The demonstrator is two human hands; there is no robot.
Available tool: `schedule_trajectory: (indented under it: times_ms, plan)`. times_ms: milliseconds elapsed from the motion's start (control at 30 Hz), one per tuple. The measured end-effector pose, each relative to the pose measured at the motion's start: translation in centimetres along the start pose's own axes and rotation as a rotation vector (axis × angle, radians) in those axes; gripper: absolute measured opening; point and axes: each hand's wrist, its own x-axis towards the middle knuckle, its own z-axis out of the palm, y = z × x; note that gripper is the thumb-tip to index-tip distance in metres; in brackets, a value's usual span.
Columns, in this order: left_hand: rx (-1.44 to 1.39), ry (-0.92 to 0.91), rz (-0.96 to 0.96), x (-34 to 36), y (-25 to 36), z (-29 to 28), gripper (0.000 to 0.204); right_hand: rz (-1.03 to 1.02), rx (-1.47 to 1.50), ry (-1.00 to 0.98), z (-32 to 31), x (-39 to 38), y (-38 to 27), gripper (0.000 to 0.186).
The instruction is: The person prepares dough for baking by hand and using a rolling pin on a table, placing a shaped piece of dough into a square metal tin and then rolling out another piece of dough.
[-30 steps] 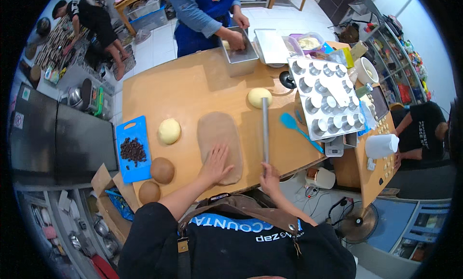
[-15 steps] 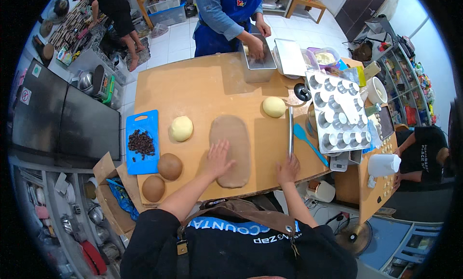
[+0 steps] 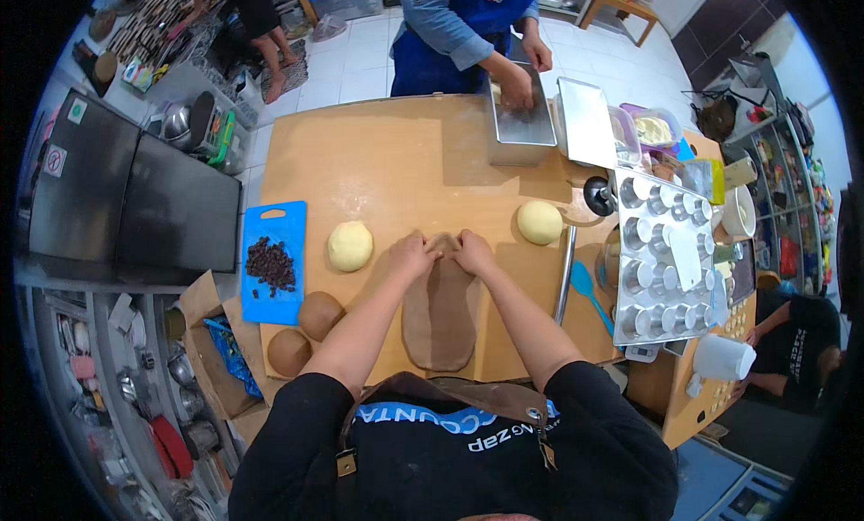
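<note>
Both hands grip the far end of a flattened brown dough sheet (image 3: 439, 332), lifting that end with closed fingers: my left hand (image 3: 412, 251) at its left corner, my right hand (image 3: 471, 251) at its right. A pale dough ball (image 3: 350, 245) sits left of them, another (image 3: 540, 221) to the right. Two brown dough balls (image 3: 319, 314) lie near the front left edge, beside a blue board (image 3: 274, 300) bearing dark chopped chocolate (image 3: 268, 264). A steel rod (image 3: 565, 273) lies right of the sheet, next to a blue spatula (image 3: 585, 282).
A co-worker in a blue apron (image 3: 450, 35) reaches into a metal box (image 3: 517, 157) across the table. A tray of metal moulds (image 3: 628, 339), containers and a white jug (image 3: 724, 357) crowd the right. An open carton (image 3: 211, 372) is front left. Two other people work at far left and right.
I have let go of the rod, now lying at right. Both hands moved to the sheet's far end and took hold of it, lifting it. The view has shifted slightly.
</note>
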Motion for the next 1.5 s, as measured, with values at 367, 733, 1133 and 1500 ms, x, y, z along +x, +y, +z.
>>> schedule_trajectory:
  times_ms: [367,733,1133,1500]
  plan:
    - [-0.106,0.222,0.703,-7.2,-6.2,0.2,0.021,-0.372,0.266,0.088,-0.8,-10.6,1.4,0.022]
    - [-0.034,0.080,1.102,-24.9,-2.8,-7.1,0.017,-0.491,0.216,-0.074,-7.5,-30.0,-4.2,0.027]
    - [-0.560,0.120,0.762,-22.3,4.8,-15.8,0.018,-0.631,0.180,0.387,-15.9,-26.4,-9.7,0.022]
    - [0.159,0.377,1.063,-13.7,-5.2,3.0,0.011,-0.718,-0.368,0.465,1.1,-19.3,4.2,0.018]
